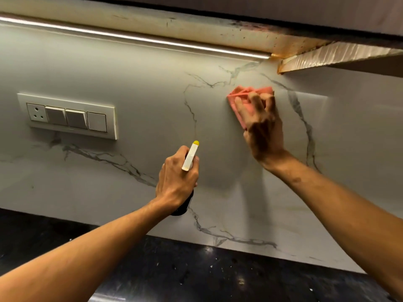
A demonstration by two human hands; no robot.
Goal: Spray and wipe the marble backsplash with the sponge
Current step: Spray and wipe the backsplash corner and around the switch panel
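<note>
The white marble backsplash (152,88) with grey veins fills most of the view. My right hand (261,127) presses a pink sponge cloth (246,94) flat against it, upper right of centre, fingers spread over the cloth. My left hand (177,177) is wrapped around a spray bottle (190,158) lower down at the centre. The bottle has a white head with a yellow nozzle tip pointing up at the wall, and its dark body shows below my hand.
A switch and socket panel (69,115) is set in the wall at the left. A lit strip light (130,39) runs under the upper cabinet. A foil-covered hood edge (338,56) juts out at the upper right. The black speckled countertop (196,269) lies below.
</note>
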